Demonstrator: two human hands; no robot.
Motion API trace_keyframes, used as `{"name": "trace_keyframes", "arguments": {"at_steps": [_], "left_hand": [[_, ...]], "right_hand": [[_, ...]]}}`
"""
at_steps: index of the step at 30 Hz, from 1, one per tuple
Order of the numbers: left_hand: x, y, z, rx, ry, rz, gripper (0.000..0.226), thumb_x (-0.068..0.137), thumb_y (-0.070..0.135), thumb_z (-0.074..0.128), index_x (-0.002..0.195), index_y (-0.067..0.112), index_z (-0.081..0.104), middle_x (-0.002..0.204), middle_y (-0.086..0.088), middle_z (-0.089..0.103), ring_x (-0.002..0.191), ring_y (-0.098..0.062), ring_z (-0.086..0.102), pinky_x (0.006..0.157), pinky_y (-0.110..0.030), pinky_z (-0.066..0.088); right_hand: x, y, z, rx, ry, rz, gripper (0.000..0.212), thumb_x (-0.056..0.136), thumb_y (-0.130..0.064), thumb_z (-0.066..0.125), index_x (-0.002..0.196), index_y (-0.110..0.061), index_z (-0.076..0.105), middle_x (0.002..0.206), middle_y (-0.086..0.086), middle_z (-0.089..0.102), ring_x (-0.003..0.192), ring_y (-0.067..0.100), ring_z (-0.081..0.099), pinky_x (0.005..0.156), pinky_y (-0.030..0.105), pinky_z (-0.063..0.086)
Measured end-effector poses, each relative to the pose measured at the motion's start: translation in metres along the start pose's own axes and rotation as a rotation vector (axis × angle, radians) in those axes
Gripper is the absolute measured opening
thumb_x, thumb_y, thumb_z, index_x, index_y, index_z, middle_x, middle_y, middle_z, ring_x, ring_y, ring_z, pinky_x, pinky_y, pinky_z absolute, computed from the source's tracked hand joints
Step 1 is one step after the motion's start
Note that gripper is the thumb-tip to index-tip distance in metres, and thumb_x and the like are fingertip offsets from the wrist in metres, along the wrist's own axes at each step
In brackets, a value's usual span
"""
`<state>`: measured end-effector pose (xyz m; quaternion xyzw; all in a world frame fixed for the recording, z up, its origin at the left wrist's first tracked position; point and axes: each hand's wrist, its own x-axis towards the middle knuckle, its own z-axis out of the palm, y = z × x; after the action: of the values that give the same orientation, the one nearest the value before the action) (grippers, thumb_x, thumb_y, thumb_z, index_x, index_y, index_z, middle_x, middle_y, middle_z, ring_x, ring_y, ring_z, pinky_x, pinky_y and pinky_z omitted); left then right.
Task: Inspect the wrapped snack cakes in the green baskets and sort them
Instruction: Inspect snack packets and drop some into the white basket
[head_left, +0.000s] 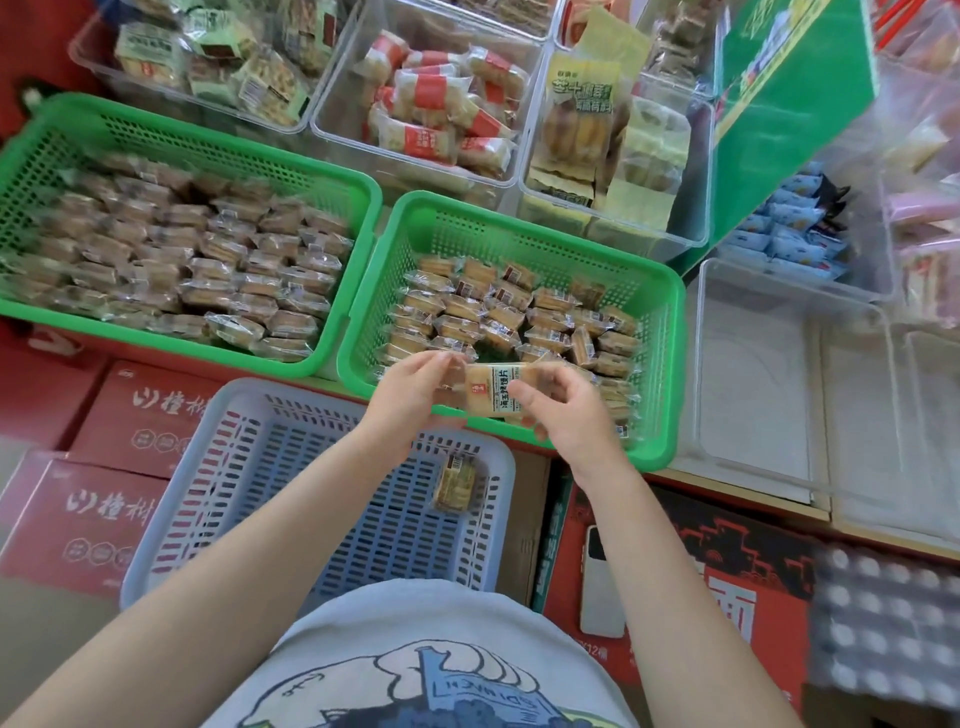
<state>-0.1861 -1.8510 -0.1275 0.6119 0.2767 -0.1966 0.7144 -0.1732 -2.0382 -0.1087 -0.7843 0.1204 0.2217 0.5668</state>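
Inspection step in hand: both hands hold one wrapped snack cake (493, 388) up over the near edge of the right green basket (660, 322). Left hand (410, 387) pinches the wrapper's left end, right hand (563, 402) has fingers curled round the right end, so the two hands are clamped on the same pack, label side up toward the camera. Right green basket is partly filled with similar wrapped cakes, loosely piled; left green basket (358, 218) is packed fuller, in rough rows. A grey-blue basket (171, 519) sits just in front of the person, below the hands, with a single wrapped cake (454, 483) lying in it, probably the reject or sorted-out bin, though that is a guess. Clear bins (332, 119) of other snacks sit behind, red cartons (104, 514) below. Next move calls for a decision on this pack: turn it to check seal and print, then drop it into whichever basket it belongs in. Task looks early, most cakes untouched.
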Motion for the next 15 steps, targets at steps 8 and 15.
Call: {"name": "trace_keyframes", "arguments": {"at_steps": [8, 15], "left_hand": [[0.046, -0.012, 0.0, 0.956, 0.029, 0.449, 0.039, 0.103, 0.016, 0.05, 0.141, 0.01, 0.054, 0.144, -0.007, 0.053, 0.135, -0.023, 0.045, 0.111, -0.034, 0.036], [0.08, -0.037, -0.013, 1.468, -0.092, 0.4, 0.057, 0.106, 0.046, 0.028, 0.158, 0.024, 0.028, 0.169, 0.001, 0.014, 0.156, -0.016, 0.004, 0.124, -0.051, 0.006]], "right_hand": [[0.054, 0.005, -0.001, -0.265, 0.226, -0.116, 0.032, 0.092, -0.021, 0.07, 0.123, -0.022, 0.059, 0.101, -0.013, 0.06, 0.09, 0.002, 0.056, 0.072, 0.014, 0.043], [0.082, 0.021, 0.017, -0.869, 0.075, -0.381, 0.026, 0.09, -0.008, 0.068, 0.112, -0.011, 0.053, 0.103, 0.006, 0.062, 0.098, 0.024, 0.052, 0.076, 0.036, 0.043]]}}
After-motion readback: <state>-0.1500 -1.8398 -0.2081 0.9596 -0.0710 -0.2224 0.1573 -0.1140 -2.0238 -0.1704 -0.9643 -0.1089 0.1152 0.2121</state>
